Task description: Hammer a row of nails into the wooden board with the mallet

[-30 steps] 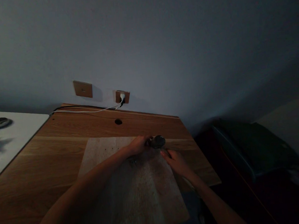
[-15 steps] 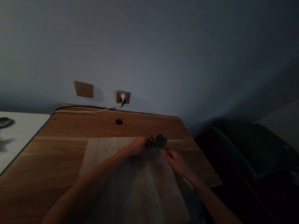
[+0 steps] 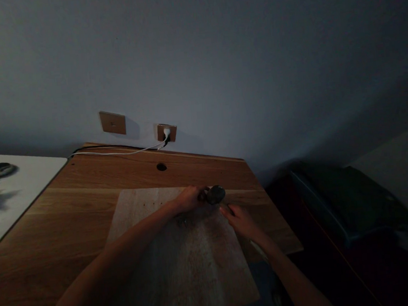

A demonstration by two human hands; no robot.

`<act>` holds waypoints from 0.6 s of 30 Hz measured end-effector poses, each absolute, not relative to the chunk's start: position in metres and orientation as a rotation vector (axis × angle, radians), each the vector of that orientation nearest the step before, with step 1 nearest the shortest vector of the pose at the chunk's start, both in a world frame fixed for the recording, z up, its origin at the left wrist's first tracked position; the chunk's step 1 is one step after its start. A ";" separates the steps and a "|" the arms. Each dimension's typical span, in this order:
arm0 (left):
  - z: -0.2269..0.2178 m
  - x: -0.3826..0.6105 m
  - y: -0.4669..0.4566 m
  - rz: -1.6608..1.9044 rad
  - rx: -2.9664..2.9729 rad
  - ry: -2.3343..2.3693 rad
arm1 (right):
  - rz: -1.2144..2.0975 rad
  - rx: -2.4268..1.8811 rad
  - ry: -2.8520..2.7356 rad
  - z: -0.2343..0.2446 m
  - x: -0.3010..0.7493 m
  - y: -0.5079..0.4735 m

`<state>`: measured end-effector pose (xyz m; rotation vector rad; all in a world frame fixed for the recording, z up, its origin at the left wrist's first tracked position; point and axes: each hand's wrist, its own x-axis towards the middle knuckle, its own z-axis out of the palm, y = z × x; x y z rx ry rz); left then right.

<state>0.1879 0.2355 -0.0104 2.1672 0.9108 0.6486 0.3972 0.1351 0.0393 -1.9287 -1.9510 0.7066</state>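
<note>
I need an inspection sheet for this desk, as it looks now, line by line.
Surface: wooden desk with a pale board lying on it.
Things in hand: dark round object, small, at the board's far edge; too dim to identify.
Clutter: nothing seen.
Hands: left hand, fingers closed on the object; right hand at the board's right edge, near the object, grip unclear.
Cables: white cable along the desk's back edge to a plug in the wall.
Surroundings: wall plate; white table at left; dark bag at right.
</note>
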 end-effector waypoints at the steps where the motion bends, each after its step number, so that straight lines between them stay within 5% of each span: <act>1: -0.010 0.188 0.235 0.653 2.172 0.905 | 0.703 -1.934 -1.950 0.039 0.397 0.135; 18: -0.018 0.189 0.238 0.706 2.181 0.895 | 0.678 -2.009 -2.004 0.038 0.393 0.133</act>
